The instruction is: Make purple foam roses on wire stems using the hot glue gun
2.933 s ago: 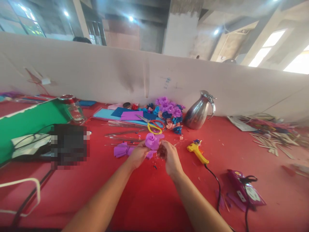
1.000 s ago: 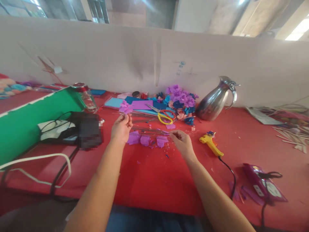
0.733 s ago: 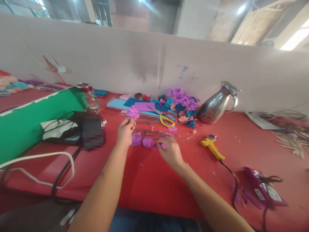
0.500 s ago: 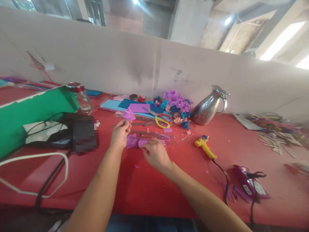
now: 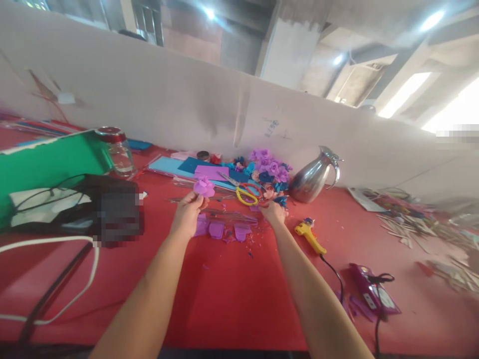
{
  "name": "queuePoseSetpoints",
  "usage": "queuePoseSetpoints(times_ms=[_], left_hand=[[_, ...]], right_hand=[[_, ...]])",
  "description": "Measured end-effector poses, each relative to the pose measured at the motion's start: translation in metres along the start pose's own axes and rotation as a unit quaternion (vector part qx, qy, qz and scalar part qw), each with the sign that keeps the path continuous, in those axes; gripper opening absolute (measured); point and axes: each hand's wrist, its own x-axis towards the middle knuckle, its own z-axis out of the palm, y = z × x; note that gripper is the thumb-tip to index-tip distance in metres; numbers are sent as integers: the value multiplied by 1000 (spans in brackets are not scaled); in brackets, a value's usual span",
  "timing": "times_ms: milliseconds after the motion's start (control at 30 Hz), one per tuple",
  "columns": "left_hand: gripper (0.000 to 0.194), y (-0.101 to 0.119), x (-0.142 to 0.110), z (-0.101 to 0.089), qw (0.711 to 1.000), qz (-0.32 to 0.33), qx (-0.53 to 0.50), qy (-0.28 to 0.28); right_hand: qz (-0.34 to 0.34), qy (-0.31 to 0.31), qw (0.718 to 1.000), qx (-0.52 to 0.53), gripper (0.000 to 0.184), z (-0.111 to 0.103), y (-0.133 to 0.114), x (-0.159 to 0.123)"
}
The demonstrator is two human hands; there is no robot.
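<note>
The left hand [image 5: 187,213] pinched a layered purple paper flower [image 5: 204,186], already petalled, above the red table [image 5: 228,299]; cut purple paper pieces [image 5: 216,230] lay unattached. Whether the right hand [image 5: 274,213] gripped something, I could not tell.

Looked forward and down from head height, near above the red table [image 5: 232,299], over left hand [image 5: 187,215] and right hand [image 5: 275,213], toward the pale partition [image 5: 168,94]; took in the ceiling [image 5: 359,22] beyond.

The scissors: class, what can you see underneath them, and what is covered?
Beneath the scissors are a purple sheet and a dark-blue sheet, both under the blades; red table shows through the yellow handle loop. Whatever the metal and handles directly cover cannot be seen.
</note>
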Motion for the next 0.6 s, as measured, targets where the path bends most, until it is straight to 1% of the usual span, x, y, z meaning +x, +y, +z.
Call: queuePoseSetpoints(times_ms=[100, 200, 267, 333, 367, 400, 433, 500, 533, 567, 600], left_hand=[[7, -2, -2, 1, 999, 15, -11, -39], [8, -4, -6, 5, 998, 15, -13, -54], [11, -7, -11, 11, 999, -16, 1, -44], [16, -11, -18, 22, 997, -60, 22, -35], [18, -13, -22, 29, 996, -77, 33, -41], [20, -14, -26, 36, 994, -86, 44, -50], [21, -16, -30, 44, 992, -90, 56, -62], [20, -18, -38, 61, 988, -93, 78, -91], [19, -19, -42, 69, 985, -98, 91, -111], [19, -20, -45, 76, 979, -104, 108, -138], [20, -21, -49, 82, 972, -111, 126, -165]], right_hand=[[33, 18, 997, 71, 12, 11, 6, 8], [29, 38, 985, 164, 14, 10, 7, 4], [12, 40, 971, 237, 19, 3, 8, -7], [-10, 26, 952, 303, 24, -6, 9, -22], [-22, 15, 942, 333, 26, -11, 9, -31], [-33, 3, 930, 365, 27, -16, 9, -40], [-48, -14, 912, 408, 27, -20, 9, -48], [-72, -58, 858, 505, 28, -27, 9, -61], [-80, -76, 837, 537, 29, -29, 9, -66], [-83, -88, 822, 556, 30, -31, 9, -69], [-83, -92, 818, 562, 30, -31, 9, -72]])
